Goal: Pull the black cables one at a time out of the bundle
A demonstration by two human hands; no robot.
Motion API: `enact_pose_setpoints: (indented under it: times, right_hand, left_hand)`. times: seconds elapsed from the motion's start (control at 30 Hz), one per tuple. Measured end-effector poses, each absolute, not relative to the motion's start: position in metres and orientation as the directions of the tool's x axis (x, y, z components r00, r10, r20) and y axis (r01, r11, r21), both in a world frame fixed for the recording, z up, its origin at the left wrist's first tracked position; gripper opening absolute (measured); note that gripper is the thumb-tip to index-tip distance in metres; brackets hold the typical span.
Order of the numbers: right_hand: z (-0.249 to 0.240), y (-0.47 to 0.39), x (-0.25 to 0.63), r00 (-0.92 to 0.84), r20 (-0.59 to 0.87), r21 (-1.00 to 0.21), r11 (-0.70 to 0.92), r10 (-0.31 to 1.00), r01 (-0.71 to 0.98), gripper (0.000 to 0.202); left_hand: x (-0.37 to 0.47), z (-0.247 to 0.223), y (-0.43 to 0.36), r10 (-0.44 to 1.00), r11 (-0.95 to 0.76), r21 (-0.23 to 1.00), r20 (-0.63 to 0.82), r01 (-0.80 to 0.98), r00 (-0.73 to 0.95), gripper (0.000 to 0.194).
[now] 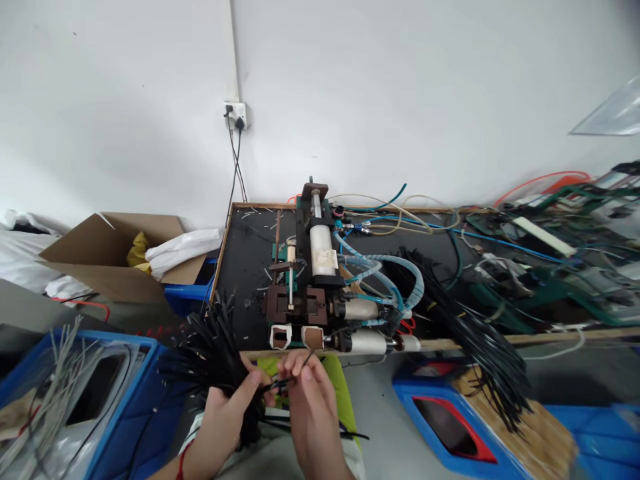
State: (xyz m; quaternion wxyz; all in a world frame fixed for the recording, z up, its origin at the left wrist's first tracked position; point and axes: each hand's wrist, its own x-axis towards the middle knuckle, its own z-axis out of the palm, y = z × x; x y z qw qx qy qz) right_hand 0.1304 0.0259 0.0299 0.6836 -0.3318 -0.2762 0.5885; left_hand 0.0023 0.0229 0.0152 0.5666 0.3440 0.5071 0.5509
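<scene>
Black cable (283,384) runs between both sets of fingers: I have the left hand (223,417) pinching it between thumb and fingers, and the right hand (314,403) pinching it with thumb against fingertips. I see it just short of the near edge of the tabletop (245,263). Toward ten o'clock, beside the left hand, a thick black bundle (217,347) fans out its loose ends.

Near twelve o'clock, I have a machine with a white cylinder (321,243) standing on the tabletop; light-blue hoses (415,283) curve off toward two. Between two and three, a second black bundle (475,333) hangs over the edge, above a blue bin (425,440) at three. At nine sits a blue crate (135,337) with grey strands (50,400); at ten, an open cardboard box (105,283). Farthest out, between eleven and twelve, I make out a wall socket (235,115).
</scene>
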Motion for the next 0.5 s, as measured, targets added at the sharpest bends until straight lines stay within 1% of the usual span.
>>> enact_pose_setpoints:
  times: [0.07,0.1,0.13,0.17,0.23,0.27,0.33,0.4,0.5]
  right_hand:
    - [0.025,0.023,0.136,0.161,-0.063,-0.727,0.065,0.985,-0.684,0.029]
    - [0.021,0.02,0.14,0.174,-0.073,-0.739,0.064,0.982,-0.67,0.029]
    - [0.016,0.017,0.144,0.187,-0.075,-0.78,0.059,0.98,-0.624,0.03]
    - [0.011,0.012,0.148,0.19,-0.068,-0.839,0.047,0.979,-0.542,0.031]
    - [0.001,0.004,0.153,0.146,-0.021,-0.958,0.022,0.989,-0.284,0.032]
    - [-0.002,0.0,0.155,0.088,0.018,-0.99,0.03,0.996,-0.14,0.032]
    - [-0.005,-0.006,0.156,-0.056,0.098,-0.991,0.102,0.994,0.083,0.028]
    - [-0.005,-0.009,0.157,-0.165,0.16,-0.963,0.19,0.973,0.19,0.023]
    - [-0.004,-0.009,0.161,-0.201,0.179,-0.944,0.226,0.963,0.24,0.02]
  left_hand:
    - [0.004,0.019,0.027,0.965,0.126,0.945,-0.187,-0.3,-0.183,0.03]
    - [0.004,0.022,0.029,0.96,0.13,0.931,-0.204,-0.342,-0.192,0.03]
    - [0.005,0.024,0.031,0.957,0.143,0.907,-0.229,-0.396,-0.18,0.031]
    - [0.007,0.026,0.032,0.953,0.16,0.881,-0.255,-0.446,-0.162,0.033]
    - [0.009,0.029,0.033,0.952,0.192,0.847,-0.284,-0.495,-0.117,0.037]
    - [0.009,0.03,0.033,0.95,0.209,0.843,-0.294,-0.496,-0.1,0.039]
    - [0.01,0.03,0.033,0.939,0.239,0.836,-0.329,-0.494,-0.102,0.042]
    - [0.01,0.031,0.032,0.914,0.262,0.817,-0.381,-0.515,-0.14,0.043]
    - [0.006,0.035,0.032,0.888,0.275,0.789,-0.428,-0.55,-0.169,0.04]
